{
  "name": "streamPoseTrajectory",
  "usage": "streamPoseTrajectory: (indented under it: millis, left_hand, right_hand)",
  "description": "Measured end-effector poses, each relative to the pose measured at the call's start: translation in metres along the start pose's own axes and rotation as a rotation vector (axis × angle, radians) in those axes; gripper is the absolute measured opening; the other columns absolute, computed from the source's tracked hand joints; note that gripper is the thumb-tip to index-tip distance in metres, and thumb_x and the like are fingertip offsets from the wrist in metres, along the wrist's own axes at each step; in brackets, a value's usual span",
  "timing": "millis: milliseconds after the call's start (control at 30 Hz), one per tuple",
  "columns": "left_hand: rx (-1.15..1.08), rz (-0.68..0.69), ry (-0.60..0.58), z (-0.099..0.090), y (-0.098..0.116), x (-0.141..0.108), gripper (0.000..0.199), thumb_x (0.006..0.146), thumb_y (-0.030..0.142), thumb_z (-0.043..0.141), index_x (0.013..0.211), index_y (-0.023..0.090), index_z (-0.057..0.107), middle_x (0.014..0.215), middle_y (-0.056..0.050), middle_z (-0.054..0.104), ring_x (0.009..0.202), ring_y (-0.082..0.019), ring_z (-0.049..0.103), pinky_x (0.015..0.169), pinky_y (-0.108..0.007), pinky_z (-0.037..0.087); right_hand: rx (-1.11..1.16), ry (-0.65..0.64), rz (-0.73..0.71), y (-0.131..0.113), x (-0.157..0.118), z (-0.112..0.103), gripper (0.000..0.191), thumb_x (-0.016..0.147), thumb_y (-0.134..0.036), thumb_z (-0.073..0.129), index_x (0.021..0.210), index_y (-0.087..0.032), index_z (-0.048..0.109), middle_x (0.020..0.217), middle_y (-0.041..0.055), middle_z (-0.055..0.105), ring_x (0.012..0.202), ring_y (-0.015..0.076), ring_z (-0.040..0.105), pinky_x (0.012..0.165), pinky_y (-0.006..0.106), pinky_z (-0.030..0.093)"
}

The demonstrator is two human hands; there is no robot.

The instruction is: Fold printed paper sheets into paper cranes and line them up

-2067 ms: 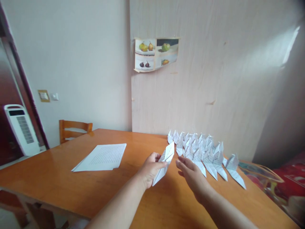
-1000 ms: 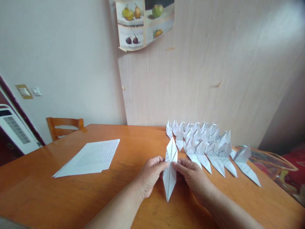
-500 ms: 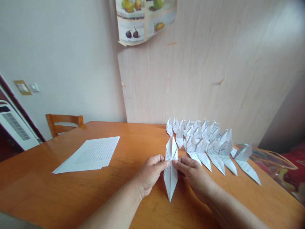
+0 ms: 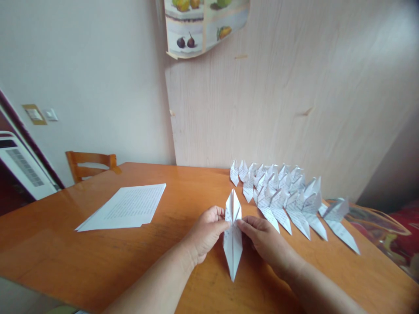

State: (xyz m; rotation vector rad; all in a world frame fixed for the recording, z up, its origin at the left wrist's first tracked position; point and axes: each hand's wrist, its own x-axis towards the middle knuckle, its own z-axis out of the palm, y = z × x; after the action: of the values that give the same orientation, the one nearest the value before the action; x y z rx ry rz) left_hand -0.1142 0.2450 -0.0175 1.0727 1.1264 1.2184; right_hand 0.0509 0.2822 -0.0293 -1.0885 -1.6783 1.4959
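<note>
My left hand (image 4: pixel 207 234) and right hand (image 4: pixel 267 240) are bare, and my forearms (image 4: pixel 157 279) are uncovered, widening from narrower wrists (image 4: pixel 193 253).

0 readable texts: print on paper stack (image 4: pixel 126 207) and standing folded papers (image 4: pixel 297 213) too small, blurred.

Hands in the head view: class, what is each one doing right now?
Left hand: closed, pinching the left edge of the folded paper.
Right hand: closed, pinching the same paper's right edge.
</note>
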Motion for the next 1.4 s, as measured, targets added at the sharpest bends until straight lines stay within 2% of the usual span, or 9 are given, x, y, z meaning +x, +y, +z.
streamPoseTrajectory:
  millis: [233,333,467,667,800,933,1133,1267,1400]
  left_hand:
    - [0.370,0.027,0.060,-0.006,-0.007,-0.001,0.026,0.077,0.012,0.060,0.099,0.018,0.047,0.063,0.009,0.043,0.058,-0.009,0.040,0.055,-0.023,0.031]
    - [0.483,0.006,0.041,-0.008,-0.006,-0.003,0.022,0.078,0.013,0.058,0.095,0.019,0.047,0.064,0.009,0.044,0.059,-0.010,0.041,0.055,-0.023,0.030]
    - [0.645,-0.014,0.017,-0.012,-0.009,-0.003,0.018,0.077,0.016,0.058,0.092,0.021,0.049,0.067,0.007,0.050,0.062,-0.011,0.047,0.055,-0.024,0.031]
    - [0.773,0.085,0.022,-0.016,-0.015,-0.001,0.028,0.074,0.017,0.063,0.098,0.022,0.051,0.076,0.004,0.057,0.069,-0.013,0.055,0.058,-0.023,0.036]
    - [0.832,0.205,-0.064,-0.017,-0.015,0.001,0.014,0.074,0.011,0.058,0.084,0.020,0.059,0.083,0.001,0.059,0.076,-0.014,0.057,0.064,-0.023,0.041]
    - [0.899,0.283,-0.160,-0.019,-0.011,0.000,0.018,0.076,0.008,0.053,0.079,0.019,0.067,0.087,-0.002,0.061,0.082,-0.015,0.060,0.071,-0.024,0.044]
    - [0.945,0.289,-0.264,-0.027,-0.003,-0.001,0.030,0.072,0.003,0.051,0.088,0.021,0.070,0.093,-0.002,0.065,0.089,-0.017,0.062,0.075,-0.024,0.046]
    - [0.985,0.265,-0.300,-0.030,0.004,-0.004,0.033,0.069,0.004,0.054,0.093,0.021,0.070,0.095,-0.002,0.065,0.086,-0.019,0.061,0.073,-0.025,0.046]
    - [1.001,0.237,-0.316,-0.031,0.012,-0.008,0.038,0.066,0.006,0.060,0.097,0.024,0.069,0.100,-0.002,0.064,0.095,-0.022,0.059,0.078,-0.027,0.045]
  right_hand:
    - [-0.548,0.086,-0.091,0.008,0.003,-0.004,0.036,0.094,-0.043,0.047,0.065,-0.022,0.048,0.059,-0.0030,0.046,0.058,0.0134,0.041,0.055,0.028,0.027]
    - [-0.784,0.087,-0.098,0.005,-0.002,-0.006,0.035,0.095,-0.040,0.045,0.066,-0.022,0.049,0.062,-0.0006,0.056,0.061,0.0147,0.048,0.057,0.029,0.027]
    - [-0.922,0.091,-0.091,0.002,-0.005,-0.007,0.025,0.093,-0.036,0.051,0.072,-0.022,0.054,0.070,0.0016,0.063,0.065,0.0168,0.054,0.058,0.029,0.026]
    - [-0.924,0.100,-0.191,0.002,-0.006,-0.004,0.003,0.085,-0.022,0.058,0.085,-0.022,0.055,0.080,0.0009,0.064,0.072,0.0171,0.057,0.062,0.027,0.032]
    - [-0.847,0.010,-0.308,0.000,-0.008,-0.004,0.011,0.085,-0.013,0.052,0.084,-0.022,0.059,0.086,0.0014,0.062,0.078,0.0166,0.058,0.069,0.027,0.038]
    - [-0.816,-0.037,-0.353,0.000,-0.009,-0.006,0.020,0.082,-0.007,0.049,0.084,-0.022,0.062,0.086,0.0013,0.061,0.079,0.0162,0.057,0.071,0.027,0.040]
    - [-0.818,-0.125,-0.363,-0.005,-0.013,-0.010,0.027,0.076,-0.002,0.050,0.087,-0.022,0.065,0.088,0.0013,0.061,0.079,0.0153,0.057,0.070,0.026,0.039]
    - [-0.833,-0.171,-0.314,-0.012,-0.016,-0.014,0.024,0.075,-0.006,0.055,0.091,-0.021,0.064,0.088,0.0018,0.060,0.075,0.0152,0.056,0.068,0.026,0.039]
    - [-0.825,-0.214,-0.295,-0.016,-0.018,-0.017,0.028,0.072,-0.005,0.058,0.093,-0.022,0.064,0.090,0.0018,0.061,0.078,0.0158,0.056,0.072,0.026,0.040]
